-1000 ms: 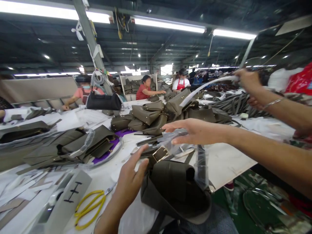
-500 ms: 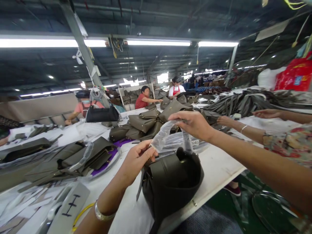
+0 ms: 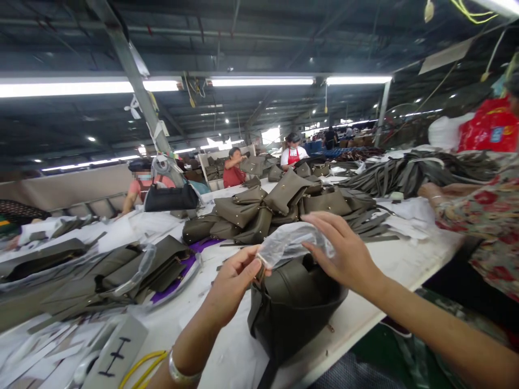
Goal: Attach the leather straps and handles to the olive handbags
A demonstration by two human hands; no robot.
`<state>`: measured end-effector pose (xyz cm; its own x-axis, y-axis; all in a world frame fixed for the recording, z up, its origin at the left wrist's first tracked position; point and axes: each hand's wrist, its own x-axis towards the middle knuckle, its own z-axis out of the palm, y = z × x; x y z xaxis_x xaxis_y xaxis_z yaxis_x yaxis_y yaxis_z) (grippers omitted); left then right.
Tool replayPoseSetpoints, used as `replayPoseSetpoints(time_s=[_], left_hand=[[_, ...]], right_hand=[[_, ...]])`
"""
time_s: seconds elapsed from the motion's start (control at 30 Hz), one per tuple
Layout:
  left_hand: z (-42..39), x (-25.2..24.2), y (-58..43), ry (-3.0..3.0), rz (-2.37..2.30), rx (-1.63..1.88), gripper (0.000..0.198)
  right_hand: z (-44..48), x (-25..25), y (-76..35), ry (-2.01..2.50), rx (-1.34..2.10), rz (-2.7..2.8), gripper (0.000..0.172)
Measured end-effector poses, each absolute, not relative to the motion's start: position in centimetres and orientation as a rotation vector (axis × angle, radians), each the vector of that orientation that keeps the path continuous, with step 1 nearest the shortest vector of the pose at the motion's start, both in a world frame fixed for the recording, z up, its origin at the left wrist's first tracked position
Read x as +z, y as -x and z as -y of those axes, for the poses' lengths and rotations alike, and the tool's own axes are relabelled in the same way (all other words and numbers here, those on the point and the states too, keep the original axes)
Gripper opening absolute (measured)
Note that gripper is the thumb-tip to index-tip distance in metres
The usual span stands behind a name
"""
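Note:
A dark olive handbag (image 3: 298, 308) stands on the white table close in front of me, its top gaping open. Its arched handle (image 3: 284, 243) is wrapped in clear plastic. My left hand (image 3: 237, 278) pinches the near left end of that handle, by a small metal fitting. Around the far right side of the arch curve the fingers of my right hand (image 3: 351, 254), with the thumb on the inner side and the plastic between. How firmly the right hand grips cannot be made out. A dark strap (image 3: 268, 373) hangs from the bag toward the table edge.
Olive bags (image 3: 247, 210) lie heaped behind the handbag, and more bag pieces (image 3: 133, 270) spread out at left. A marked grey block (image 3: 115, 354) sits at lower left beside a yellow cord (image 3: 141, 367). A co-worker in a floral sleeve (image 3: 486, 227) is at right; others work across the table.
My right hand has slid down the handle's right side, and its fingers have spread. The handbag has shifted slightly right. The co-worker's hands at right have drawn back from the table's middle.

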<state>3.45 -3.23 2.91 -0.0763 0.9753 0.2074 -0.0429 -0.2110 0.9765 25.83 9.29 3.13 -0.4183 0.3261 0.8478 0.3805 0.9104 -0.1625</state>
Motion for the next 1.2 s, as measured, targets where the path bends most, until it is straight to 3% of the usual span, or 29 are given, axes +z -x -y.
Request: replayPoseSetpoints(time_s=[0.07, 0.1, 0.2, 0.3, 0.5, 0.7, 0.93, 1.07, 1.2], left_hand=[[2.6, 2.6, -3.9, -1.283, -1.178, 1.476, 0.035], [2.4, 2.5, -4.1, -1.288, -1.205, 1.493, 0.033], [2.1, 2.4, -4.7, -1.383, -1.279, 1.551, 0.027], [2.1, 2.5, -5.0, -1.491, -1.362, 1.619, 0.024], [2.1, 2.3, -4.2, -1.783, -1.602, 1.722, 0.006], [1.9, 1.1, -3.5, -1.998, -1.660, 1.720, 0.009], [2.2, -1.2, -3.5, -1.933, -1.579, 1.758, 0.040], [2.0, 1.0, -3.1, -2.437, -1.627, 1.707, 0.029], [1.8, 3.0, -2.1, -2.849, -1.590, 1.419, 0.023]], right_hand=[[-6.5, 2.9, -25.8, 0.401, 0.103, 2.010, 0.020], [-5.4, 2.8, -25.5, 0.423, 0.246, 2.051, 0.016], [-4.1, 2.5, -24.1, 0.556, 0.713, 2.165, 0.027], [-4.4, 2.0, -22.3, 0.575, 0.936, 2.104, 0.040], [-4.0, 0.8, -20.2, 0.595, 1.112, 1.866, 0.039], [-2.4, -0.4, -19.0, 0.588, 1.122, 1.812, 0.027], [-1.6, -2.1, -18.3, 0.626, 1.154, 1.756, 0.048], [-1.3, -2.5, -18.5, 0.637, 1.147, 1.772, 0.046], [-1.0, -2.6, -18.0, 0.589, 1.184, 1.845, 0.040]])
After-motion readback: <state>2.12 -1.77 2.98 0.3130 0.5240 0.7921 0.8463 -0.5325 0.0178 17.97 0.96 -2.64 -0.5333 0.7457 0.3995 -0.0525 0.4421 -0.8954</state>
